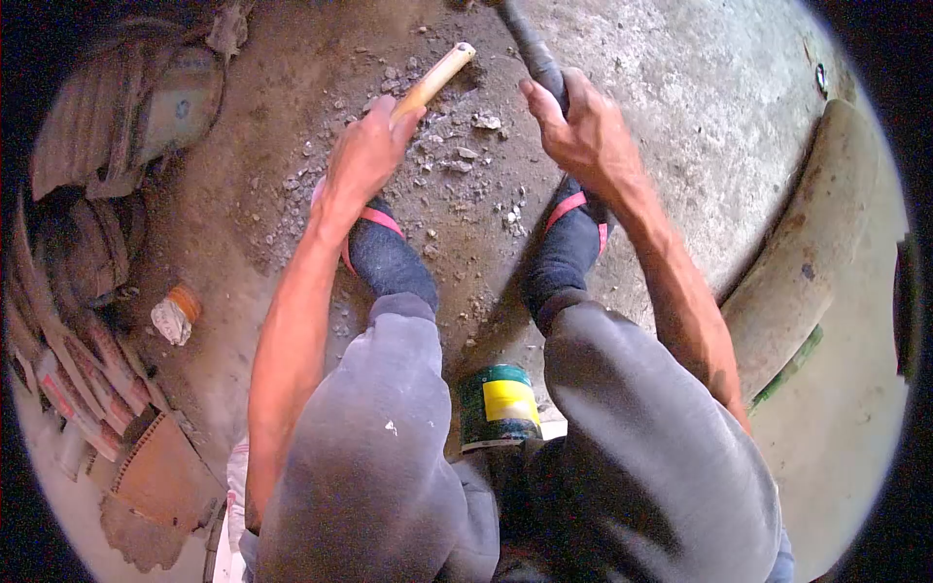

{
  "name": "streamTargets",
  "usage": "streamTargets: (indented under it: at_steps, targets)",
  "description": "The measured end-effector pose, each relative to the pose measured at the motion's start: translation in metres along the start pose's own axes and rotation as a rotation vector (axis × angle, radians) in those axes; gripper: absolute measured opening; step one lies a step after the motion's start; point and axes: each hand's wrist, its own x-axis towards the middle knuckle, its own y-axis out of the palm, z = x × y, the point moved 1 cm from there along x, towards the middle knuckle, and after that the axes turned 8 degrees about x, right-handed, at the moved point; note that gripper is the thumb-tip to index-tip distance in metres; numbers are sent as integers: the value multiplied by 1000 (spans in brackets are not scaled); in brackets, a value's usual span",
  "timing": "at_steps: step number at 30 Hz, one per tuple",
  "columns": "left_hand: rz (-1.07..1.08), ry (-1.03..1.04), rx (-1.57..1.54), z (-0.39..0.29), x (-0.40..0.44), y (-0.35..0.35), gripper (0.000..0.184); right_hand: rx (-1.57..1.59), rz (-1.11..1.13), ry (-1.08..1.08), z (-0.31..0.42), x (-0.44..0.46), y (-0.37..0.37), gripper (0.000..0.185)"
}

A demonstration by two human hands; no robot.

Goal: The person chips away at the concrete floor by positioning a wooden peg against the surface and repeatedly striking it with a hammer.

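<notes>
My left hand (pixel 364 157) is closed round a pale wooden handle (pixel 439 78). The handle's rounded end points up and right; whatever lies at its other end is hidden by the hand. In my right hand (pixel 589 136) is a dark tool handle (pixel 531 45), wrapped in what looks like tape, with my thumb lying along it. That handle runs up to the top edge, where the tool's far end is cut off. Grey stone chips and rubble (pixel 459 160) lie on the floor below and between both hands.
Feet in dark socks (pixel 389 257) with pink straps stand either side of the rubble. A green and yellow can (pixel 501 403) sits between the legs. A large pale cylinder (pixel 807 253) lies right. Sacks (pixel 126 107), an orange-and-white cup-like object (pixel 177 313) and cardboard (pixel 165 471) are left.
</notes>
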Motion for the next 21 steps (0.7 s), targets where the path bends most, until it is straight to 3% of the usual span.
streamTargets:
  at_steps: [2,5,9,11,12,14,17,19,21]
  targets:
    - [17,-9,-36,-4,0,-3,41,114,-124,-111,-3,1,11,39]
    - [17,40,12,-11,11,-11,42,-174,147,-13,-27,18,6,39]
    - [318,223,85,-22,32,-78,48,-81,129,197,-21,-1,-14,42]
    - [68,313,13,-7,30,-86,44,-5,87,249,-25,-14,-15,42]
    - [141,218,-101,-2,28,-88,41,42,61,279,-30,-17,-14,41]
    - [297,20,-325,1,14,-92,37,217,114,448,-44,-24,-9,38]
    - [326,-76,-556,7,-3,-59,35,463,192,604,-64,-31,2,31]
    - [310,-32,-565,7,-7,-35,37,637,168,667,-71,-33,8,28]
    - [334,-54,-572,7,-7,-16,39,1040,248,756,-82,-37,10,24]
